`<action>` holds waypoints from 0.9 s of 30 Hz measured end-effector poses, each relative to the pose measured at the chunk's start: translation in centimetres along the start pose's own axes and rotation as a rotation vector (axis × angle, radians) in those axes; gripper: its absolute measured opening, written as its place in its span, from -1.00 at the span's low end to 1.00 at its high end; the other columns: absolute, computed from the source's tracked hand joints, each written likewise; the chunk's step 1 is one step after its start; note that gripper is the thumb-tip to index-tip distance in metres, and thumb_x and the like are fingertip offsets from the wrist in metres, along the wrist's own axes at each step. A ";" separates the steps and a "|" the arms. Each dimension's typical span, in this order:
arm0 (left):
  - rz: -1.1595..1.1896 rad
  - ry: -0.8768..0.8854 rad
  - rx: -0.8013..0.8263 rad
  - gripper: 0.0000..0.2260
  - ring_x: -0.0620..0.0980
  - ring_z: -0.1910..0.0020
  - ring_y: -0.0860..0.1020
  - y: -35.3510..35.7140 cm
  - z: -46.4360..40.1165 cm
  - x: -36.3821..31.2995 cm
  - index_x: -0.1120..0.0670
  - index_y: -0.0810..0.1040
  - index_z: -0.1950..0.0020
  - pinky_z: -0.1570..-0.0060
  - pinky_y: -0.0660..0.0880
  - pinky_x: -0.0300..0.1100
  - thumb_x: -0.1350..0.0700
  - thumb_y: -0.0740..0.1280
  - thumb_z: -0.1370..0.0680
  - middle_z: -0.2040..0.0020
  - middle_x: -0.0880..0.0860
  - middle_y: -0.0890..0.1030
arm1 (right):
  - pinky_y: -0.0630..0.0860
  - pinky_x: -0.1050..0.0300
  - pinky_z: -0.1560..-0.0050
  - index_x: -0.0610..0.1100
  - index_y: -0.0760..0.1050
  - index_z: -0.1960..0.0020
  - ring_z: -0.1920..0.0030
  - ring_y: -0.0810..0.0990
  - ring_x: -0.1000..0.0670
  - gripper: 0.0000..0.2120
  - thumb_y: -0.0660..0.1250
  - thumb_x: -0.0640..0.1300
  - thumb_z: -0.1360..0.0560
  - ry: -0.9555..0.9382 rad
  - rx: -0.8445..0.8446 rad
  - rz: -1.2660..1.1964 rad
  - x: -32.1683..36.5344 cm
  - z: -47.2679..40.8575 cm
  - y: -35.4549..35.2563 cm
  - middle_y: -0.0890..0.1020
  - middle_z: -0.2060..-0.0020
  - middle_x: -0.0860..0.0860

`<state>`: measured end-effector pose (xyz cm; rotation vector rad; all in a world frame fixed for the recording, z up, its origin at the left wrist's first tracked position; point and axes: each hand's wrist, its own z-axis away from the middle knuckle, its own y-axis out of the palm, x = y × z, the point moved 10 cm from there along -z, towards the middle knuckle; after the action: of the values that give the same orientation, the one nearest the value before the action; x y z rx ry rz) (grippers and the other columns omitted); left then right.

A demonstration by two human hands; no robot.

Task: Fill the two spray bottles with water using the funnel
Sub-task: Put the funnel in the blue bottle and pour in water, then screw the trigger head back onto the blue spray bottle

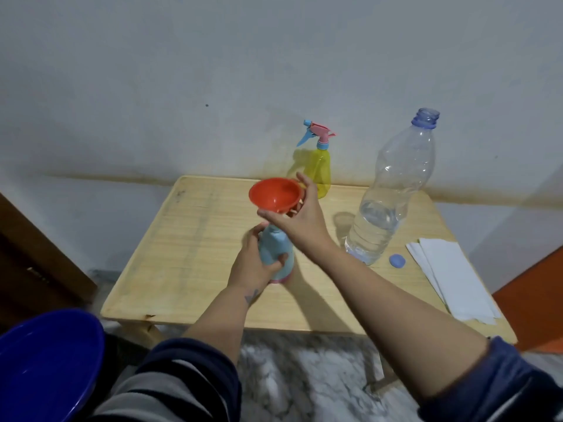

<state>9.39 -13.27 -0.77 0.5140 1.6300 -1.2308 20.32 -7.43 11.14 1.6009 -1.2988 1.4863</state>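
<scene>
A light blue spray bottle (275, 249) with a pink base stands on the small wooden table (189, 239), its spray head off. My left hand (253, 263) grips its body. An orange funnel (275, 194) sits over its neck, and my right hand (297, 216) holds the funnel by its rim and lower cone. A yellow spray bottle (320, 169) with a blue and pink trigger head stands at the back of the table. To the right stands a large clear water bottle (387, 196), uncapped and roughly a third full.
The bottle's blue cap (397, 261) lies on the table beside it. A stack of white paper napkins (451, 275) lies at the table's right edge. A dark blue basin (45, 363) sits at the lower left. A pale wall stands behind the table.
</scene>
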 end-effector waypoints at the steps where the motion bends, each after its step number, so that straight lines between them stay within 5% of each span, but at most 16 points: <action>1: -0.005 0.022 0.009 -0.36 -0.02 -0.14 0.55 -0.2 0.0 -0.2 -0.15 0.26 -0.33 -0.09 0.55 -0.03 -0.02 0.52 -0.36 -0.26 -0.06 0.50 | 0.43 0.19 -0.26 -0.07 0.11 -0.46 -0.28 0.42 0.04 -0.06 0.60 -0.17 -0.27 0.015 -0.010 -0.034 0.4 -0.8 -0.4 0.34 -0.30 0.04; 5: -0.035 0.078 0.026 -0.38 -0.01 -0.11 0.54 -0.8 0.2 -0.6 -0.25 0.27 -0.28 -0.05 0.55 0.00 -0.09 0.51 -0.33 -0.21 -0.10 0.50 | 0.55 -0.11 -0.18 -0.06 0.17 -0.31 -0.25 0.49 -0.06 -0.17 0.62 -0.11 -0.23 0.078 -0.099 -0.022 0.4 -4.1 -2.6 0.42 -0.23 0.02; 11: 0.017 0.105 -0.001 -0.39 -0.08 -0.10 0.51 -0.7 0.3 -0.3 -0.26 0.28 -0.28 0.00 0.56 -0.03 -0.05 0.51 -0.34 -0.25 -0.21 0.43 | 0.45 0.11 -0.11 -0.15 0.18 -0.40 -0.15 0.48 -0.04 -0.16 0.59 -0.10 -0.29 0.185 -0.028 0.358 -4.4 -7.5 -3.5 0.44 -0.16 -0.01; 20: -0.065 0.155 -0.094 -0.32 -0.17 -0.10 0.52 -0.9 0.1 0.2 -0.13 0.35 -0.34 0.02 0.53 -0.23 -0.20 0.44 -0.26 -0.29 -0.23 0.45 | 0.44 -0.05 -0.23 -0.20 0.19 -0.40 -0.28 0.44 -0.18 -0.19 0.53 -0.08 -0.29 0.371 0.099 0.751 -14.8 -8.2 -3.2 0.41 -0.27 -0.16; 25: -0.086 0.183 -0.133 -0.31 -0.18 -0.08 0.52 -1.0 0.2 -0.2 -0.07 0.39 -0.32 0.04 0.56 -0.20 -0.22 0.39 -0.22 -0.25 -0.21 0.48 | 0.14 -0.21 -0.46 -0.08 -0.20 -0.55 -0.50 0.09 -0.19 0.00 0.41 -0.07 -0.37 0.405 0.114 0.798 -15.1 -8.2 -2.8 0.11 -0.50 -0.10; 27: -0.100 0.182 -0.134 -0.31 -0.18 -0.08 0.52 -1.0 0.1 -0.2 -0.06 0.38 -0.32 0.04 0.57 -0.17 -0.22 0.39 -0.22 -0.24 -0.21 0.48 | 0.01 -0.22 -0.49 -0.06 -0.13 -0.55 -0.53 -0.02 -0.14 -0.15 0.31 -0.05 -0.43 0.300 0.106 0.904 -12.8 -9.0 -1.9 0.03 -0.53 -0.07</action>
<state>8.75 -13.73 -0.13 0.4764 1.8979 -1.1641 19.93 4.70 1.02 0.7754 -1.8896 2.2292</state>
